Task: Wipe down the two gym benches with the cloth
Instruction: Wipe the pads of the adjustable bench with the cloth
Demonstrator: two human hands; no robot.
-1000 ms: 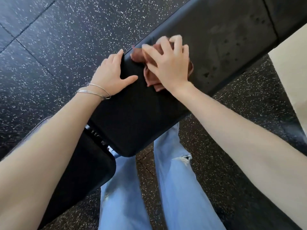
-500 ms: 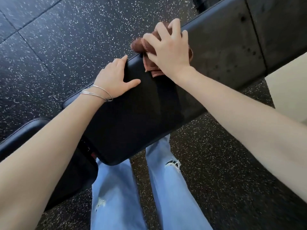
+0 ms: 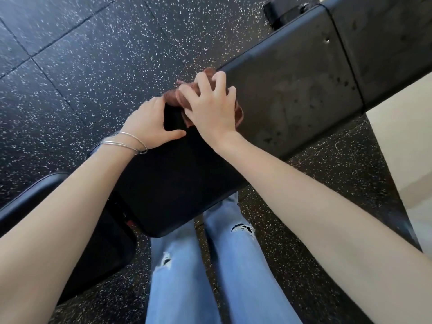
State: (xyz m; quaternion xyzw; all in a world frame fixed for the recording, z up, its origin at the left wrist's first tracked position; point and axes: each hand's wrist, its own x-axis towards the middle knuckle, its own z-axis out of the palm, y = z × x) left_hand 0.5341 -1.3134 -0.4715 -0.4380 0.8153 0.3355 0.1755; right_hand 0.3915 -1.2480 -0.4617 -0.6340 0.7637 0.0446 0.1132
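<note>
Bench [image 3: 292, 94] runs lower-left to upper-right — right hand [image 3: 211, 108] clutches cloth [image 3: 173, 98], left hand [image 3: 147, 122] grips its edge.

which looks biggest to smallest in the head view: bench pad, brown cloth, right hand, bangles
1. bench pad
2. right hand
3. brown cloth, mostly hidden under that hand, so places 2 and 3 are unsure
4. bangles

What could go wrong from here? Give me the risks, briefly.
1. The bunched cloth sits at the far edge of the bench pad, partly overhanging; it could slip from under the right hand onto the floor.
2. Bunched up, it touches little surface, so the spots further right may well be missed.
</note>
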